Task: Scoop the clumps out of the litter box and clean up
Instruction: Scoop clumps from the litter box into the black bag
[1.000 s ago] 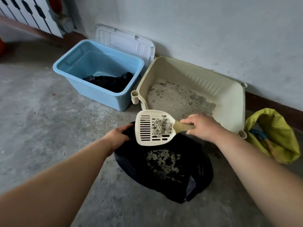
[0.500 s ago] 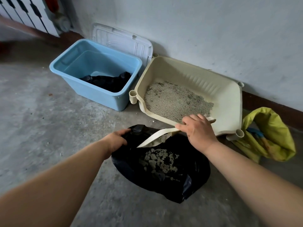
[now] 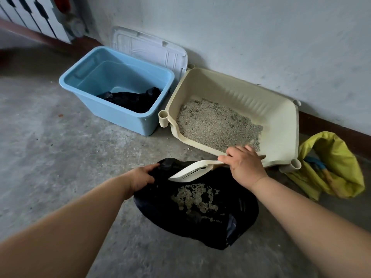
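Note:
A cream litter box [image 3: 281, 125] with grey litter [image 3: 214, 125] stands against the wall. In front of it a black plastic bag [image 3: 164, 207] lies open on the floor, with a heap of grey clumps [image 3: 195, 197] inside. My right hand [image 3: 245, 165] grips the handle of a cream slotted scoop [image 3: 192, 172], which is turned face down over the bag with nothing on it. My left hand [image 3: 140, 177] holds the bag's left rim.
A light blue plastic tub [image 3: 84, 77] with a black bag in it stands left of the litter box, its white lid [image 3: 148, 47] leaning on the wall behind. A yellow-green bag [image 3: 337, 157] sits at the right. The floor is bare concrete.
The scoop, level and loaded with clumps a second ago, has been tipped over above the bag. Its load has fallen into the bag. My left hand stays on the rim.

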`<state>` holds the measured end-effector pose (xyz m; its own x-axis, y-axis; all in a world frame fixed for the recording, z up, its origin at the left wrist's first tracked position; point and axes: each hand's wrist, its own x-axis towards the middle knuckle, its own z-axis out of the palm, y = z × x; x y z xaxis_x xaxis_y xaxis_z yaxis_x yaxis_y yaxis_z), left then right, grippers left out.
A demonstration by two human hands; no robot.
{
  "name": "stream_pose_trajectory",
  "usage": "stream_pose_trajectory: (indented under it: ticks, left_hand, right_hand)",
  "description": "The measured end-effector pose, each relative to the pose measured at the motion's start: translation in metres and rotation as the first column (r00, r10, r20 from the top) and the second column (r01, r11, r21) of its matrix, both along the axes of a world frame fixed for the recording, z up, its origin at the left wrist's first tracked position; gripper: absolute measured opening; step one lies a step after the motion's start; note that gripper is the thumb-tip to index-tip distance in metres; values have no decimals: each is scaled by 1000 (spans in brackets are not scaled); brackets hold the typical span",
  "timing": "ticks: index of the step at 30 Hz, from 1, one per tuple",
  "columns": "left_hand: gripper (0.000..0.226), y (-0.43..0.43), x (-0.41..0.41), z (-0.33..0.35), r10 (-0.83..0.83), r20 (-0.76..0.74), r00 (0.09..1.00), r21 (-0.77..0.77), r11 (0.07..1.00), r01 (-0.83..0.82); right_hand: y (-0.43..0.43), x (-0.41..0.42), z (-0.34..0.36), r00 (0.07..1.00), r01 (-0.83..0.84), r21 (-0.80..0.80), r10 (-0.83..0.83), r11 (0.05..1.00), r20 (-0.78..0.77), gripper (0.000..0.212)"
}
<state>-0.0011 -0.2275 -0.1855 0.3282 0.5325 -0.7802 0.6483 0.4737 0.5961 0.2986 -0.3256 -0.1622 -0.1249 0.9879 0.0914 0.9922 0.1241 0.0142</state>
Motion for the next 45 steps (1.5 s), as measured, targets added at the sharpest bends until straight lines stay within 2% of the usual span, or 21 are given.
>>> stream_pose_trajectory:
  ticks: [3, 8, 11, 14, 16, 19, 25, 28, 31, 35, 40, 44, 45]
  left_hand:
    - [70, 2, 2, 2, 47, 2, 999, 77, 996, -47]
    - [71, 3, 6, 3, 51, -23, 998, 132, 990, -47]
    - [70, 4, 9, 3, 68, -28, 997, 145, 987, -64]
    - [69, 6, 11, 4, 84, -24, 996, 146, 986, -79]
    - [68, 6, 13, 3, 94, -16, 995, 152, 984, -90]
    - [67, 6, 16, 4, 104, -7, 995, 157, 982, -102]
    - [67, 8, 24, 6, 136, 0, 991, 193, 972, -133]
    - [66, 10, 30, 7, 159, -1, 987, 204, 966, -156]
    - [65, 12, 36, 6, 164, 4, 986, 211, 964, -161]
    - [66, 16, 40, 6, 168, 9, 986, 213, 963, -166]
    - [64, 19, 39, 10, 176, 7, 984, 206, 963, -174]
    - [63, 12, 33, 9, 172, -5, 985, 201, 965, -168]
    - [62, 10, 31, 9, 170, -9, 985, 198, 966, -165]
  right_hand:
    - [3, 4, -1, 989, 109, -93, -118, 990, -91, 28]
    - [13, 10, 16, 935, 265, -470, -344, 842, -90, 49]
    - [24, 15, 24, 891, 298, -536, -432, 790, -141, 55]
    - [33, 17, 29, 833, 303, -535, -491, 789, -253, 47]
    - [41, 23, 32, 789, 364, -518, -552, 774, -271, 38]
    - [57, 38, 31, 792, 473, -497, -598, 728, -121, 20]
    - [97, 39, 28, 805, 577, -492, -557, 652, 206, 10]
    - [116, 34, 28, 785, 609, -503, -558, 613, 270, 9]
    - [136, 32, 27, 793, 599, -511, -545, 616, 273, 8]
    - [165, 24, 21, 802, 584, -538, -535, 607, 266, 25]
    - [190, 23, 6, 832, 531, -554, -517, 641, 199, 20]
    - [197, 53, -29, 794, 562, -505, -599, 655, 107, 19]
    - [198, 59, -36, 781, 572, -482, -620, 664, 74, 26]
